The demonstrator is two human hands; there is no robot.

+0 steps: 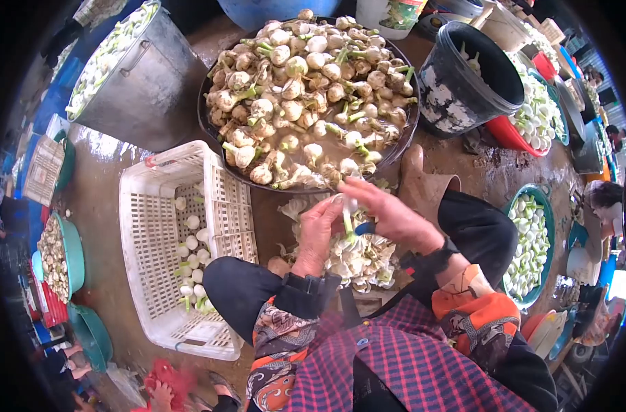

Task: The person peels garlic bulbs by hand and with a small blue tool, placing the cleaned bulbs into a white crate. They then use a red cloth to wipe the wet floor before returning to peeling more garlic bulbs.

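Observation:
My left hand (317, 232) is closed around a pale garlic bulb with a short green stem (349, 221), held between thumb and fingers. My right hand (394, 214) reaches across the bulb with its fingers bent over it. Tucked under the right palm is a blue-handled tool (365, 228); its working end is hidden. Below both hands lies a heap of peeled garlic skins (359, 261). Just beyond them stands a wide dark tub (206, 127) of unpeeled garlic bulbs (296, 93) in muddy water.
A white plastic crate (131, 240) at my left holds peeled bulbs. A metal bucket (144, 86) leans behind it. A black bucket (436, 89) and a green basin (550, 250) of peeled garlic stand on the right. Other people sit at the edges.

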